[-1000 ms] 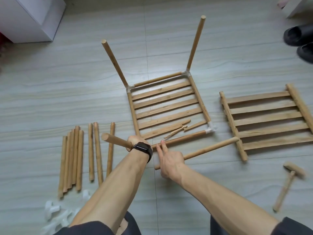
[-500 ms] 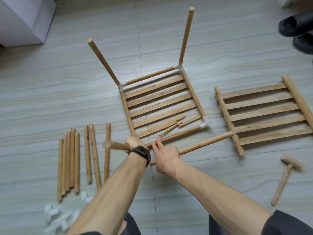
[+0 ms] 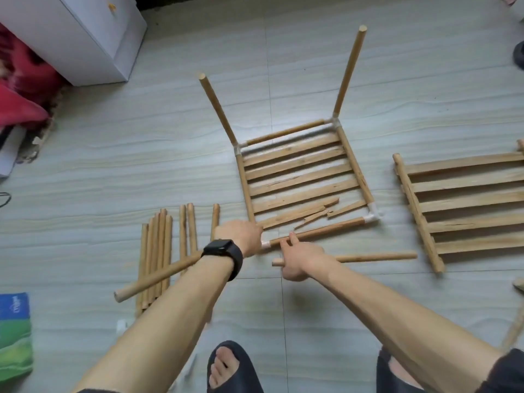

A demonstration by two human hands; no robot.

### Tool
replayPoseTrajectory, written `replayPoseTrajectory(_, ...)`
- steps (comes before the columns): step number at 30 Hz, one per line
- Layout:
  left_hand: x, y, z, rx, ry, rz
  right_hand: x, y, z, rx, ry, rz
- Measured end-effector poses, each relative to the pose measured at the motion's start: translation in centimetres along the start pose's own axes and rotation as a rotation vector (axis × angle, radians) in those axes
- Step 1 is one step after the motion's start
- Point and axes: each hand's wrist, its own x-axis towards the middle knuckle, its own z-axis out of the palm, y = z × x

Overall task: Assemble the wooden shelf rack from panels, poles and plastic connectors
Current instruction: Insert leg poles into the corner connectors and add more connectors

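Seen from your head, the panel point(image 3: 303, 177) lies flat on the floor with two poles standing up from its far corners. Your left hand point(image 3: 239, 236) sits at the panel's near-left corner. It is closed round a pole point(image 3: 158, 277) that slants back under your wrist, away from the panel; the fingers themselves are hidden behind the back of the hand. Just beside that hand, on the end of the panel's front rail point(image 3: 320, 231), is a white connector point(image 3: 265, 244). Your right hand point(image 3: 300, 259) is at the panel's near edge, fingers fairly straight, their tips resting on the rail and gripping nothing. A loose pole point(image 3: 368, 256) lies under its palm.

The step looks to be seating the held pole in that corner connector. Swing it up until it stands square to the panel like the far two, find the free socket, then push straight along its length. Press the rail to the floor with your right hand so the corner neither lifts nor twists. Go gently, because the slat point(image 3: 309, 215) nearest that rail is split.
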Motion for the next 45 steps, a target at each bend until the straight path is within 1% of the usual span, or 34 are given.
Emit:
replayPoseTrajectory(1, 0.0, -1.5, 0.0, -0.229, -0.017, -0.025, -0.1, 0.0, -0.8, 0.12, 0.056, -0.006)
replayPoseTrajectory(2, -0.1, -3.0, 0.6, -0.459, -0.022, -0.047, -0.2, -0.2, -1.5, 0.247, 0.163, -0.017)
replayPoseTrajectory(4, 0.4, -5.7, 2.5, -0.912, 0.038, -0.128, -0.2, -1.2, -2.9, 0.458, 0.373, -0.042)
replayPoseTrajectory(5, 0.7, -6.7, 3.6, -1.113, 0.059, -0.185, 0.0, -2.0, -3.5, 0.536, 0.429, -0.048)
replayPoseTrajectory(7, 1.4, -7.8, 5.6, -1.436, 0.103, -0.284, 0.8, -4.1, -4.2, 0.703, 0.45, -0.038)
replayPoseTrajectory(8, 2.0, -8.0, 6.4, -1.531, 0.134, -0.303, 1.4, -5.3, -4.4, 0.807, 0.426, -0.022)
replayPoseTrajectory(10, 2.8, -8.1, 7.4, -1.611, 0.177, -0.296, 3.2, -7.4, -4.2, 1.026, 0.345, 0.027)
replayPoseTrajectory(13, 3.8, -8.8, 8.2, -1.609, 0.218, -0.25, 5.8, -10.0, -3.2, 1.309, 0.272, 0.105)
replayPoseTrajectory(14, 3.9, -9.2, 8.4, -1.591, 0.223, -0.233, 6.5, -10.5, -2.9, 1.35, 0.274, 0.096)
replayPoseTrajectory(15, 3.9, -9.8, 8.6, -1.572, 0.225, -0.216, 7.0, -10.9, -2.7, 1.335, 0.285, 0.06)
replayPoseTrajectory(17, 3.8, -11.1, 9.4, -1.526, 0.262, -0.238, 7.3, -11.3, -2.0, 1.184, 0.313, -0.048)
replayPoseTrajectory(18, 3.6, -11.9, 10.1, -1.479, 0.308, -0.284, 7.1, -11.2, -1.4, 1.07, 0.323, -0.096)
replayPoseTrajectory(20, 2.7, -13.7, 11.9, -1.307, 0.413, -0.426, 6.3, -10.9, 0.3, 0.807, 0.327, -0.17)
replayPoseTrajectory(21, 2.1, -14.6, 12.8, -1.197, 0.433, -0.501, 5.7, -10.7, 1.4, 0.691, 0.31, -0.192)
replayPoseTrajectory(22, 1.6, -15.6, 13.9, -1.066, 0.418, -0.573, 5.2, -10.5, 2.6, 0.605, 0.273, -0.2)
replayPoseTrajectory(24, 0.6, -17.1, 15.4, -0.81, 0.333, -0.673, 3.9, -10.5, 4.8, 0.529, 0.179, -0.187)
replayPoseTrajectory(26, -0.1, -18.2, 16.4, -0.657, 0.265, -0.702, 3.1, -10.6, 6.2, 0.533, 0.14, -0.17)
replayPoseTrajectory(28, -0.4, -18.6, 17.0, -0.56, 0.237, -0.685, 3.0, -10.8, 7.0, 0.541, 0.127, -0.194)
replayPoseTrajectory(30, -0.3, -18.6, 17.3, -0.479, 0.217, -0.662, 3.2, -11.2, 7.1, 0.586, 0.051, -0.24)
replayPoseTrajectory(32, -0.3, -18.5, 17.0, -0.453, 0.178, -0.655, 3.6, -11.5, 6.5, 0.711, -0.057, -0.308)
replayPoseTrajectory(33, -0.3, -18.6, 16.8, -0.488, 0.165, -0.653, 3.7, -11.5, 6.1, 0.76, -0.099, -0.333)
replayPoseTrajectory(34, -0.3, -18.7, 16.7, -0.588, 0.173, -0.649, 3.9, -11.4, 5.6, 0.77, -0.118, -0.341)
replayPoseTrajectory(36, -0.6, -19.1, 16.4, -0.942, 0.214, -0.592, 3.6, -10.8, 4.7, 0.742, -0.085, -0.304)
replayPoseTrajectory(37, -0.9, -19.3, 16.2, -1.092, 0.252, -0.519, 3.2, -10.5, 4.3, 0.766, -0.06, -0.263)
replayPoseTrajectory(38, -1.3, -19.1, 15.8, -1.169, 0.299, -0.428, 2.7, -10.1, 4.0, 0.842, -0.042, -0.218)
replayPoseTrajectory(39, -1.8, -18.6, 15.3, -1.184, 0.342, -0.335, 2.1, -9.6, 3.7, 0.954, -0.034, -0.182)
replayPoseTrajectory(41, -2.3, -16.7, 14.0, -1.057, 0.394, -0.161, 0.9, -8.6, 2.8, 1.137, 0.01, -0.141)
replayPoseTrajectory(43, -2.5, -13.9, 12.6, -0.918, 0.387, 0.008, -0.3, -7.3, 1.8, 1.252, 0.086, -0.117)
replayPoseTrajectory(45, -2.5, -10.6, 11.2, -0.824, 0.338, 0.148, -1.6, -5.8, 1.0, 1.316, 0.172, -0.09)
